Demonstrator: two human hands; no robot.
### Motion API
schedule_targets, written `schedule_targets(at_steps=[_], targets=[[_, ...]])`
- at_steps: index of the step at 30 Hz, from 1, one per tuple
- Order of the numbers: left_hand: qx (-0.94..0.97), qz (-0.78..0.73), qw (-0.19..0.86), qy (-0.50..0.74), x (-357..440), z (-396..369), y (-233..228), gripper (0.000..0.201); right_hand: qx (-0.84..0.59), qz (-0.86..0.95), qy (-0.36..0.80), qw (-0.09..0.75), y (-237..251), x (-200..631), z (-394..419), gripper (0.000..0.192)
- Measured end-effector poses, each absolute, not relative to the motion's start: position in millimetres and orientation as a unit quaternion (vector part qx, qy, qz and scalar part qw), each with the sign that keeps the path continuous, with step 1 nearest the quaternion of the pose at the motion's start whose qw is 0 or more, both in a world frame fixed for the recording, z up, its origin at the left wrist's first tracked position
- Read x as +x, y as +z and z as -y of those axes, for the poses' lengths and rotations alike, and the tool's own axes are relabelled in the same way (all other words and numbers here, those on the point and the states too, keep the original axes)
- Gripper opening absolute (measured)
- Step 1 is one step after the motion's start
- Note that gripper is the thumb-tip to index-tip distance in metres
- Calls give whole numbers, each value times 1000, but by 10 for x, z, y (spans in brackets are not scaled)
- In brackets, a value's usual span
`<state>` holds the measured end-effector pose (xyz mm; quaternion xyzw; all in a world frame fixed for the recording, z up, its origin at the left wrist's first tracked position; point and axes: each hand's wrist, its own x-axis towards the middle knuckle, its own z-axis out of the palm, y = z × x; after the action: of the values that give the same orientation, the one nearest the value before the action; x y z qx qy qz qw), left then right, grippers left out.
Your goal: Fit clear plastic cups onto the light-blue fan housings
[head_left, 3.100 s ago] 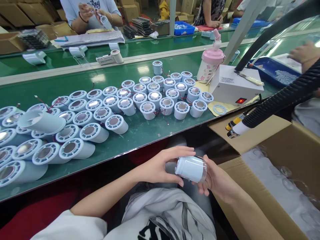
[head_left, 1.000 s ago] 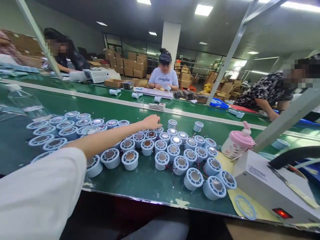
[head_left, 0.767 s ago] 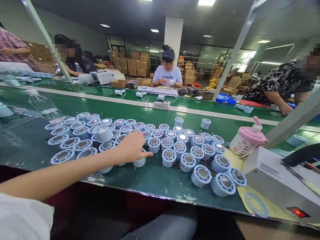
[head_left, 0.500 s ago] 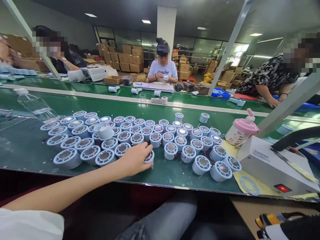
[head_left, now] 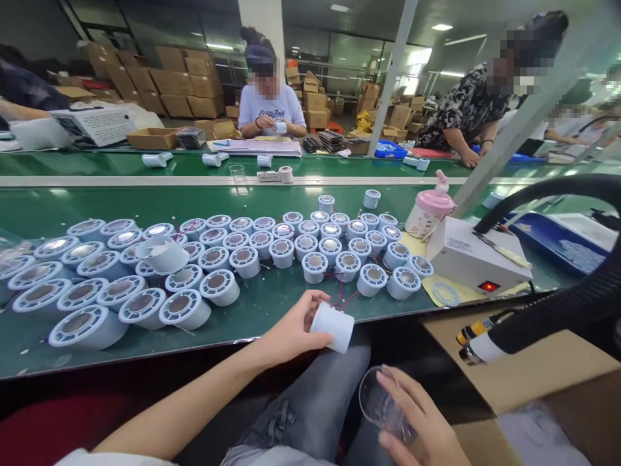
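A blue drum (head_left: pixel 338 328), tilted on its side, is in my left hand (head_left: pixel 297 333), nearer to me than the white box (head_left: pixel 451 266) and to its left. My thumb lies along the drum's near side and my fingers curl round the far side, closed firmly enough to carry it. My right hand (head_left: pixel 429 419), a little blurred, has a clear cup (head_left: pixel 379 398) between thumb and spread fingers, set wide to its width; it is nearer to me than the box and well below it. Drum and cup are apart. I judge the step in hand to be handling the pair, one to each hand; the next move calls for a steady drum, a light squeeze on the thin cup, and care over the red wires (head_left: pixel 345 298) just beyond the drum. Whether they belong to it I cannot tell.

Left of the box, rows of drums (head_left: pixel 220 286) with metal discs on top cover the green table (head_left: pixel 272 303). Below the box is a carton (head_left: pixel 543 369). Beyond it, leftward, a co-worker (head_left: pixel 272 110) handles a small blue part.
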<state>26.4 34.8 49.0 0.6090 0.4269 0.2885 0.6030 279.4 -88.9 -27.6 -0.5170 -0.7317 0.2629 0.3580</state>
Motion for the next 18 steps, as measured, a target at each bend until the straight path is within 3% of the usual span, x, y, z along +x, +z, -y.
schedule_targets(at_steps=[2,4,9,11,15,18], targets=[[478,-368,746,280,401,-280,353,58,-508,766,167,357,-270,2713,807,59],[421,-347,813,202,535,-241,229,47,-517,780,75,344,-185,2651,756,60],[468,-316,824,46,734,-276,135,37,-564,781,-37,266,79,2579,728,55],[554,-296,778,26,754,-301,192,30,-591,773,-19,229,122,2596,723,51],[795,-263,537,98,751,-285,340,19,-618,747,136,206,150,2657,734,32],[817,-273,485,150,744,-238,360,25,-627,693,266,236,166,2665,758,13]])
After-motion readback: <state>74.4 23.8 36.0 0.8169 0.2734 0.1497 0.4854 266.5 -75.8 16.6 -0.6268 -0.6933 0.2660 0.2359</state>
